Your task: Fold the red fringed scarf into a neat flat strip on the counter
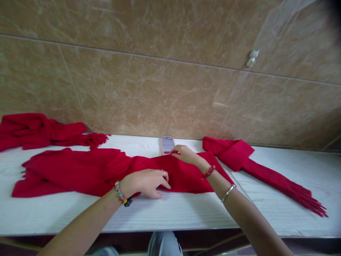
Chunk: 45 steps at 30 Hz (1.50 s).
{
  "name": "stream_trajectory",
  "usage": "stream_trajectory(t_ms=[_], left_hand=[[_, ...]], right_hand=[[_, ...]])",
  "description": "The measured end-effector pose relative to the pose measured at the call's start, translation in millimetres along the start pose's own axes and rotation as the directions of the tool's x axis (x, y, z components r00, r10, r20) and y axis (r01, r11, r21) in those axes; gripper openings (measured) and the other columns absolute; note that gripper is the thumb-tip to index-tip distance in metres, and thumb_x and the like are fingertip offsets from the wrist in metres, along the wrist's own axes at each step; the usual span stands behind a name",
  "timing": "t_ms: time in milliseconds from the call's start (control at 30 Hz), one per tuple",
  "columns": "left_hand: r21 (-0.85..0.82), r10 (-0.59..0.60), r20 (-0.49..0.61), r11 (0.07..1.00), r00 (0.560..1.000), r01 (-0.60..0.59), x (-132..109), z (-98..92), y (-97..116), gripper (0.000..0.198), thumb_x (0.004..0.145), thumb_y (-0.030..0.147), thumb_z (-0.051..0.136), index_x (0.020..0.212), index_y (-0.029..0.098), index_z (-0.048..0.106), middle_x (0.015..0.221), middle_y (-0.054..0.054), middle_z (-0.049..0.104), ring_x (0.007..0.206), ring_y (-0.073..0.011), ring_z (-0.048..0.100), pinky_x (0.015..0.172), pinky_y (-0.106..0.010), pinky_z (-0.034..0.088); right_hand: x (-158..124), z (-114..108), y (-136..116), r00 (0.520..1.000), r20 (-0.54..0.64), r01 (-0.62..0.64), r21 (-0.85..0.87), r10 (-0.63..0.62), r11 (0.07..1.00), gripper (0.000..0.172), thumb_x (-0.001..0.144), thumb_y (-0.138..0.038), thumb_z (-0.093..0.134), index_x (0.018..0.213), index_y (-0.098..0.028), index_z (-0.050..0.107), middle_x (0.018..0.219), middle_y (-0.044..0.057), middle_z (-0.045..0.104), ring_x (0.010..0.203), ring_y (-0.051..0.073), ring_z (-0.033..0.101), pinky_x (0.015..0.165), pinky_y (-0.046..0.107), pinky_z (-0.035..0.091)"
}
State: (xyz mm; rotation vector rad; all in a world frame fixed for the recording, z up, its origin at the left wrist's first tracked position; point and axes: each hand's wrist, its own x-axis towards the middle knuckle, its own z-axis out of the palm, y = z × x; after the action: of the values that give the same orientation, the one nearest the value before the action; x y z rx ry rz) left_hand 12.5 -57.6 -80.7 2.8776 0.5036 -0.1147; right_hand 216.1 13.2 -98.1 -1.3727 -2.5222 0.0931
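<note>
- My white worktop (186, 213) carries three red scarves and a phone.
- The middle scarf (117, 166) lies lengthwise under my hands, its left end spread and rumpled, its right end flatter with a straight, slanting edge.
- My left hand (150, 183) rests on it near the front edge of the cloth, fingers loosely bent, a small gap between thumb and forefinger.
- My right hand (185, 154) is at its far edge, fingers curled in narrowly; I cannot tell whether they pinch cloth.
- A strip of worktop runs between this scarf and the front edge, with my knee (165, 243) below.
- At the back, the worktop meets a brown tiled wall (160, 96).
- A seam (245, 190) crosses the worktop just right of the middle scarf, partly behind my right forearm.
- The phone (167, 142), screen lit, lies between wall and scarf, just beside my right fingertips.
- The left scarf (45, 131) is bunched along the wall, its fringe towards the phone.
- The right scarf (236, 153) is folded over itself near the wall; its fringed tail slants towards the front.
</note>
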Motion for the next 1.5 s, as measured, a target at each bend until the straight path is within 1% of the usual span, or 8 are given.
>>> stream_trajectory(t_ms=[100,300,467,633,900,1100,1200,1500], left_hand=[[0.015,0.000,-0.002,1.000,1.000,0.000,-1,-0.6,2,0.033,0.073,0.023,0.059,0.106,0.023,0.063,0.105,-0.003,0.058,0.091,-0.0179,0.056,0.080,-0.024,0.042],[0.057,0.008,-0.043,0.998,0.999,-0.006,-1,4.2,1,0.031,0.072,0.022,0.059,0.102,0.025,0.065,0.102,-0.003,0.060,0.088,-0.0183,0.057,0.076,-0.025,0.044],[0.033,0.015,-0.062,0.999,0.998,-0.013,-1,6.1,-2,0.031,0.071,0.018,0.056,0.099,0.026,0.066,0.100,-0.002,0.061,0.085,-0.0173,0.057,0.075,-0.024,0.044],[0.039,0.003,-0.045,0.999,0.999,-0.001,-1,5.4,0,0.032,0.071,0.017,0.056,0.100,0.024,0.066,0.100,-0.003,0.061,0.085,-0.0180,0.057,0.072,-0.024,0.044],[0.049,0.018,-0.048,0.999,0.999,-0.015,0,5.1,0,0.031,0.071,0.016,0.056,0.099,0.023,0.066,0.093,-0.003,0.061,0.082,-0.0176,0.057,0.071,-0.024,0.044],[0.034,0.006,-0.040,0.999,0.999,-0.004,0,4.4,0,0.031,0.071,0.018,0.057,0.100,0.024,0.067,0.092,-0.003,0.061,0.081,-0.0177,0.057,0.072,-0.024,0.044],[0.031,0.005,-0.041,1.000,0.999,-0.004,0,4.4,0,0.030,0.071,0.018,0.057,0.099,0.024,0.067,0.091,-0.004,0.061,0.081,-0.0180,0.057,0.072,-0.024,0.044],[0.040,-0.019,-0.024,0.999,1.000,0.020,0,3.4,2,0.032,0.070,0.020,0.059,0.100,0.024,0.066,0.092,-0.003,0.060,0.081,-0.0182,0.057,0.070,-0.025,0.044]], right_hand=[[26,6,-11,0.990,0.115,0.091,-0.111,-0.079,0.990,0.024,0.084,-0.018,0.047,0.098,-0.014,0.065,0.100,0.011,0.065,0.093,0.018,0.058,0.081,0.024,0.040],[53,17,-32,0.958,0.255,0.174,-0.154,-0.131,0.973,0.022,0.080,-0.022,0.055,0.097,-0.013,0.066,0.105,0.014,0.060,0.095,0.020,0.056,0.078,0.027,0.041],[59,13,-36,0.927,0.352,0.193,-0.152,-0.130,0.969,0.016,0.076,-0.015,0.057,0.088,-0.012,0.067,0.089,0.011,0.066,0.082,0.019,0.060,0.069,0.025,0.043],[55,-5,-31,0.934,0.337,0.157,-0.104,-0.114,0.982,0.024,0.079,-0.017,0.055,0.102,-0.014,0.062,0.092,0.006,0.067,0.079,0.013,0.059,0.067,0.020,0.043],[60,-8,-26,0.963,0.270,0.015,-0.032,-0.006,0.999,0.023,0.071,-0.015,0.063,0.093,-0.016,0.068,0.086,0.004,0.069,0.075,0.014,0.061,0.064,0.020,0.042],[65,-16,-16,0.914,0.403,0.049,0.016,-0.051,0.999,0.016,0.072,-0.019,0.061,0.084,-0.018,0.071,0.079,0.000,0.070,0.068,0.012,0.059,0.060,0.019,0.042],[64,-20,-8,0.902,0.428,0.056,0.018,-0.059,0.998,0.019,0.067,-0.014,0.064,0.083,-0.019,0.071,0.080,-0.001,0.070,0.068,0.011,0.059,0.061,0.019,0.042],[67,-9,5,0.955,0.295,0.003,-0.017,0.003,1.000,0.020,0.062,-0.017,0.069,0.081,-0.020,0.071,0.074,0.000,0.069,0.067,0.013,0.059,0.060,0.021,0.042]])
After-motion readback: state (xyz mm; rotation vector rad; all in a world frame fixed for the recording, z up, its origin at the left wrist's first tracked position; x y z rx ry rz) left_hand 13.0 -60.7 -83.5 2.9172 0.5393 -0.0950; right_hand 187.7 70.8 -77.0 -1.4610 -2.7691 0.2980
